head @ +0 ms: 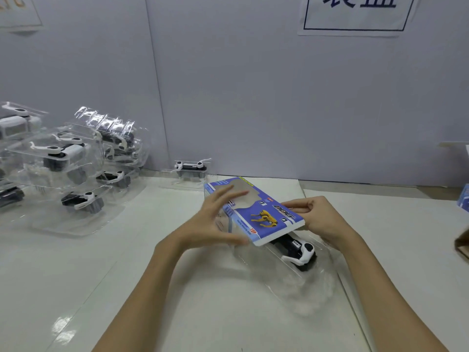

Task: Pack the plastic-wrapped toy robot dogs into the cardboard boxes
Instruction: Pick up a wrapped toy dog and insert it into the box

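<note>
Head view: my left hand [215, 219] spreads its fingers flat against one blue cardboard box [253, 209], and my right hand [321, 219] pinches its far edge. Under both grips one wrapped toy dog [300, 252] sticks out of the box onto the desk [127, 275]. Left of my grip sits a heap of wrapped dogs [71, 163], too tangled to count; one more [191, 168] stands beyond.

A packing station in a small workshop or factory: a plain white desk [76, 275] against grey partition panels [253, 97], a printed sign [355, 13] above the grip, and stacked blister-packed toys [71, 158] piled far to its left.
</note>
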Motion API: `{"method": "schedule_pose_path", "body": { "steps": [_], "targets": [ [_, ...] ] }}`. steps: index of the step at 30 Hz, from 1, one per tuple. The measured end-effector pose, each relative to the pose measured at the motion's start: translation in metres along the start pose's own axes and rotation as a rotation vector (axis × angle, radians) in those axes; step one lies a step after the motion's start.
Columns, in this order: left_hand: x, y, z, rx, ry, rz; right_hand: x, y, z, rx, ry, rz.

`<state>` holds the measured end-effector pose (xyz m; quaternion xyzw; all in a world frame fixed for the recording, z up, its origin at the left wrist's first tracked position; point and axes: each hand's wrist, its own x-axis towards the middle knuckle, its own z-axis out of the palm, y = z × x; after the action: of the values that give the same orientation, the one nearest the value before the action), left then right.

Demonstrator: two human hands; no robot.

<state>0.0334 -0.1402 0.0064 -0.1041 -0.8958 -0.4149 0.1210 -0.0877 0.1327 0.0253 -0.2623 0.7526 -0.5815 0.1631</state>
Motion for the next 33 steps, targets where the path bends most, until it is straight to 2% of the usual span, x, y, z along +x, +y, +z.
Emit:
{"method": "schedule_pose_path", "body": {
  "steps": [2,4,9,12,14,16,19,23,25,28,33],
  "targets": [
    [0.003,0.001,0.013,0.161,-0.01,0.038,0.001,0.001,0.001,-0.019,0.048,0.005],
    [0.005,0.001,0.016,0.213,0.047,0.065,0.002,0.002,0.002,0.002,0.058,0.016],
    [0.003,-0.007,0.008,0.254,0.103,0.042,0.001,0.004,0.001,0.242,-0.138,0.092],
    [0.002,-0.009,0.009,0.238,0.133,0.032,-0.001,0.009,0.002,0.332,-0.259,0.046],
    [0.003,-0.007,0.008,0.199,0.113,-0.025,0.0,0.013,0.01,0.37,-0.268,0.027],
    [0.001,-0.006,0.005,0.151,0.036,-0.08,0.003,0.015,0.024,0.401,-0.095,0.042],
    [-0.003,0.001,0.007,0.117,-0.057,-0.078,0.009,0.017,0.046,0.406,0.32,0.133],
    [0.004,0.019,0.036,0.131,0.008,-0.003,0.017,0.019,0.057,0.425,0.629,0.214],
    [0.006,0.022,0.043,0.166,0.061,0.009,0.017,0.019,0.055,0.48,0.68,0.22],
    [0.008,0.018,0.037,0.191,0.125,0.077,0.012,0.02,0.052,0.562,0.641,0.224],
    [0.01,0.014,0.034,0.234,0.428,0.088,0.009,0.011,0.066,0.508,0.504,0.195]
  ]
}}
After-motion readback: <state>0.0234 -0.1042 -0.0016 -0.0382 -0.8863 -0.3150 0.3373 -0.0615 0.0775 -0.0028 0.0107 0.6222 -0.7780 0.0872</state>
